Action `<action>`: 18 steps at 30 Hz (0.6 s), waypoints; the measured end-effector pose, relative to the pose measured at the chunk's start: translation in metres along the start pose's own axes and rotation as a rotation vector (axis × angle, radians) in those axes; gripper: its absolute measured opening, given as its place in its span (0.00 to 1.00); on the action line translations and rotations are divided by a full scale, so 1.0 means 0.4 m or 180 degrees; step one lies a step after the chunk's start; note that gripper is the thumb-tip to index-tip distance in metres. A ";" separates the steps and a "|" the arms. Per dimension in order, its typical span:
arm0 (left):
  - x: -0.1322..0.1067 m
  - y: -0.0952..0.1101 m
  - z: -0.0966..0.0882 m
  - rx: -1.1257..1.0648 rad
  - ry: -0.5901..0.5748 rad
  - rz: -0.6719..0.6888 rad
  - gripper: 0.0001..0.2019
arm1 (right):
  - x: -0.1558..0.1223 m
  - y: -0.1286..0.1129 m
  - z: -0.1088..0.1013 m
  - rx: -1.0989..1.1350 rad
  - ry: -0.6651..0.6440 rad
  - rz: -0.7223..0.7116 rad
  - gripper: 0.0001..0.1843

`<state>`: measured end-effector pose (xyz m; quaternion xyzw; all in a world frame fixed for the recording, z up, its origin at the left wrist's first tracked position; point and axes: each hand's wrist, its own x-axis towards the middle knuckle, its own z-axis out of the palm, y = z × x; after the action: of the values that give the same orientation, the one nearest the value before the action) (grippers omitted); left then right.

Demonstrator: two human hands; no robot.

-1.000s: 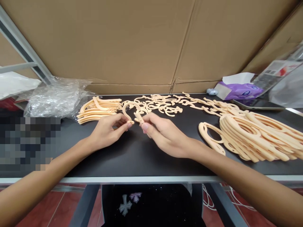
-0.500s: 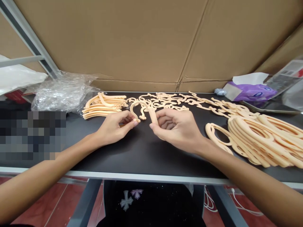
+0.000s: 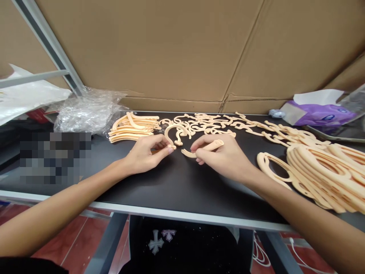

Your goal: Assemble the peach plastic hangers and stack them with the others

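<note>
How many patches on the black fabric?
2: a grey patch and, to its right, a pink patch. More may be hidden outside the visible fabric.

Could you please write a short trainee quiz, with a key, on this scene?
1. True or false: the left hand holds a hook-shaped piece.
2. Toward which side of the dark tabletop is the purple tissue pack: A, left; B, middle; C, right?
3. Fill in "touching" or "apart": the hook-shaped piece and the curved piece in the right hand are ____.
Key: 1, true; 2, C; 3, apart.
</note>
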<state>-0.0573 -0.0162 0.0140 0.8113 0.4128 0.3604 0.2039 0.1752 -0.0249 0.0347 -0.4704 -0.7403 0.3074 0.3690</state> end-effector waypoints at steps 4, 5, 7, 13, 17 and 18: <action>-0.001 -0.002 0.000 -0.0073 -0.0029 0.0047 0.11 | 0.002 0.004 -0.005 0.0108 -0.0098 0.0175 0.07; -0.001 -0.002 -0.001 -0.0087 -0.0031 0.0065 0.11 | 0.002 0.005 -0.006 0.0122 -0.0152 0.0193 0.07; -0.001 -0.004 -0.001 -0.0126 -0.0035 0.0114 0.10 | 0.003 0.009 -0.008 0.0162 -0.0319 0.0267 0.07; -0.003 -0.010 -0.004 -0.0217 -0.0081 0.0178 0.09 | 0.013 0.016 -0.012 0.0304 -0.0398 0.0524 0.11; -0.004 -0.012 -0.006 -0.0228 -0.0029 0.0178 0.08 | 0.015 0.015 -0.020 0.0205 -0.0159 0.0210 0.09; -0.004 -0.013 -0.006 -0.0227 -0.0024 0.0182 0.08 | 0.015 0.014 -0.021 0.0219 -0.0085 0.0110 0.08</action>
<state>-0.0624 -0.0145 0.0117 0.8163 0.3755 0.3775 0.2238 0.1833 -0.0166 0.0364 -0.4659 -0.7260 0.3452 0.3697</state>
